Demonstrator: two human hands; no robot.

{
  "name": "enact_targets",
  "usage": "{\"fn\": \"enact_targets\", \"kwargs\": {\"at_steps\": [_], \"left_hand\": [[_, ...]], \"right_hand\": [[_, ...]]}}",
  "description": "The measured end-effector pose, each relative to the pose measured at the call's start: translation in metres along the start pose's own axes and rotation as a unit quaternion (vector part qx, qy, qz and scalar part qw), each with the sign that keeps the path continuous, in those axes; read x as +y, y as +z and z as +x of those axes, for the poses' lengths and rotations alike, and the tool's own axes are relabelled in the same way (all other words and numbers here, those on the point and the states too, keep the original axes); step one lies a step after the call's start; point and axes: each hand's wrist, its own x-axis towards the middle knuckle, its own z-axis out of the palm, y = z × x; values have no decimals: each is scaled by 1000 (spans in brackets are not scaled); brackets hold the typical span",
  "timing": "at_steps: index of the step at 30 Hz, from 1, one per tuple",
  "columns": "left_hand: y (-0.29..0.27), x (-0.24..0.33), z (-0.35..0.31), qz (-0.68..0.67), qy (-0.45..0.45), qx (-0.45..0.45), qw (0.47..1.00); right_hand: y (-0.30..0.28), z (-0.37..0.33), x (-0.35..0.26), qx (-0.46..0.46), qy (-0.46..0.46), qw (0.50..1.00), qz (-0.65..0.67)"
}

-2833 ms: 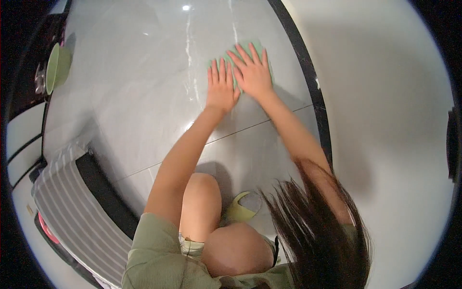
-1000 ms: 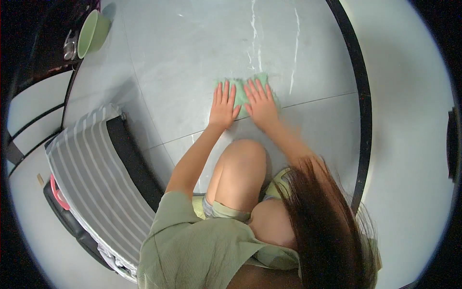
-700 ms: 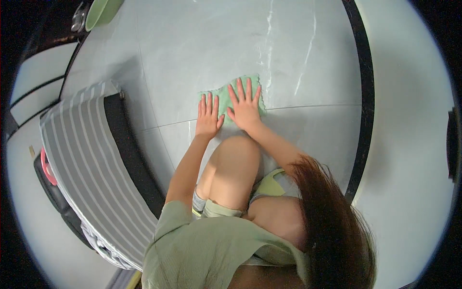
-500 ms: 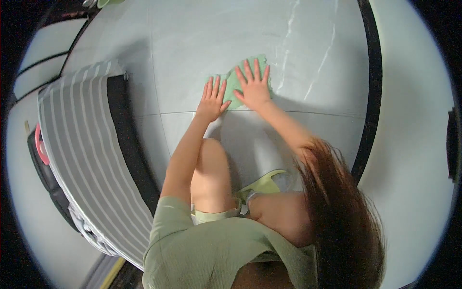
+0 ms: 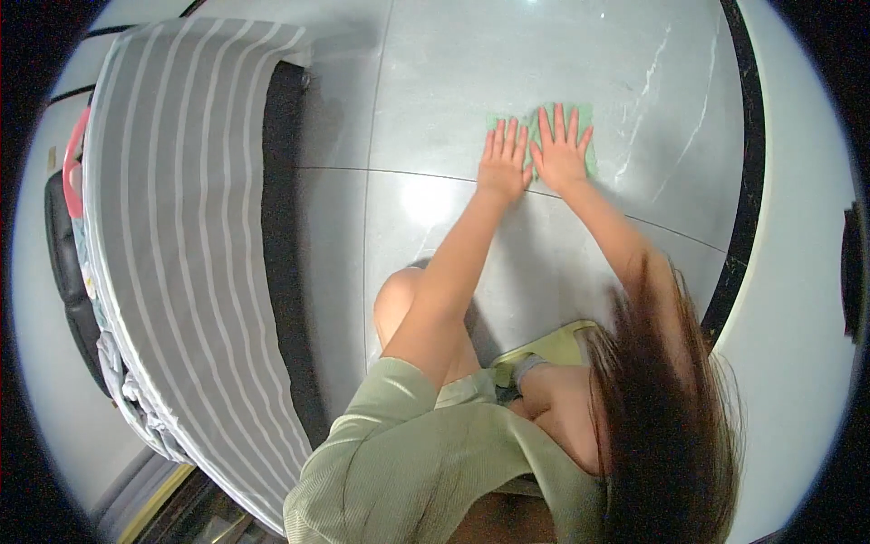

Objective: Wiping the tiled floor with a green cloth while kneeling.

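On grey floor tile point(image 5: 435, 118): green cloth point(image 5: 586, 118), beneath left hand point(image 5: 503, 170) and right hand point(image 5: 563, 163) | hands: spread flat, gripping nothing | risk: cloth could bunch or slip free, if pressed unevenly | obscured: cloth's middle, under palms; right upper arm, behind dark hair point(image 5: 662, 426).
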Motion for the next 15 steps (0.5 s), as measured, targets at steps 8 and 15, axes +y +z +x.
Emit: {"fn": "enact_targets", "kwargs": {"at_steps": [8, 15], "left_hand": [[25, -131, -95, -194, 80, -54, 976], [60, -256, -56, -156, -77, 36, 984]], "right_hand": [[-10, -51, -113, -207, -104, 972, 31], [40, 77, -236, 18, -64, 997, 47]]}}
